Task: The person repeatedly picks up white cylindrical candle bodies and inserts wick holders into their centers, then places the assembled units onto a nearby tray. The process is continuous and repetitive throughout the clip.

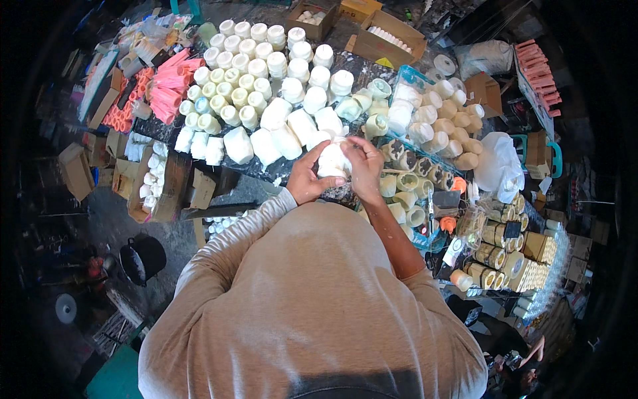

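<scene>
Close in front of my chest, both hands hold a white, rounded block [333,162]; its material is hard to tell. My left hand [307,176] wraps its left side, with the thumb across the lower front. The fingers of my right hand [365,166] are bent in a pinch at its upper right edge; whether a small part is between them cannot be made out. Just beyond lie several similar white blocks [286,142] on the dark worktable [276,174]. Past these stand rows of pale green cups [229,103] and stacked white round pieces [300,70].
A blue crate [405,74] of white and cream cups stands to the right. Below it, another crate holds pale green cups [407,199]. Pink tubes [174,80] lie at the table's left. A cardboard box [174,189] and black bucket [143,259] are at lower left.
</scene>
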`<state>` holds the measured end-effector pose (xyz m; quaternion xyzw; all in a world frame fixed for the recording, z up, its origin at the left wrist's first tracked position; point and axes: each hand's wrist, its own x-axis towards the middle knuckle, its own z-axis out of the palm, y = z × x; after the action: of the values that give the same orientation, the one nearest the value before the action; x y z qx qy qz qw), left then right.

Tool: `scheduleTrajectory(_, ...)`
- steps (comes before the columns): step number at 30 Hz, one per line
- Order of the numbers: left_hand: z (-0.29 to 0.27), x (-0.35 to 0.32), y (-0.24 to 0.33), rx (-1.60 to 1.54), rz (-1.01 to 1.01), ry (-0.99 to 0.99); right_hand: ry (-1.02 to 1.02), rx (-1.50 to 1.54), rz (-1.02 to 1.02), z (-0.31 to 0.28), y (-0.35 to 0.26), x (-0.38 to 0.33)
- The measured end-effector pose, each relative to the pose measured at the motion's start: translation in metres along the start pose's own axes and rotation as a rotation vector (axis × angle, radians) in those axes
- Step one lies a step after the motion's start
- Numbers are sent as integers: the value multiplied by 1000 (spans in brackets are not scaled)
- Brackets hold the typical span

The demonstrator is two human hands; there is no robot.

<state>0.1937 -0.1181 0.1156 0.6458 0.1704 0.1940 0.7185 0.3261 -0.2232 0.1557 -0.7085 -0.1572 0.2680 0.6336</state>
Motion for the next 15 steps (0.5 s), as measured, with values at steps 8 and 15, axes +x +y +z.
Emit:
scheduleTrajectory(8, -8, -1, 29, 578, 88, 219, -339, 3, -120, -16, 11, -25)
scheduleTrajectory(15, -13, -7, 39, 588, -101, 171, -305, -356, -60, -15, 15, -27)
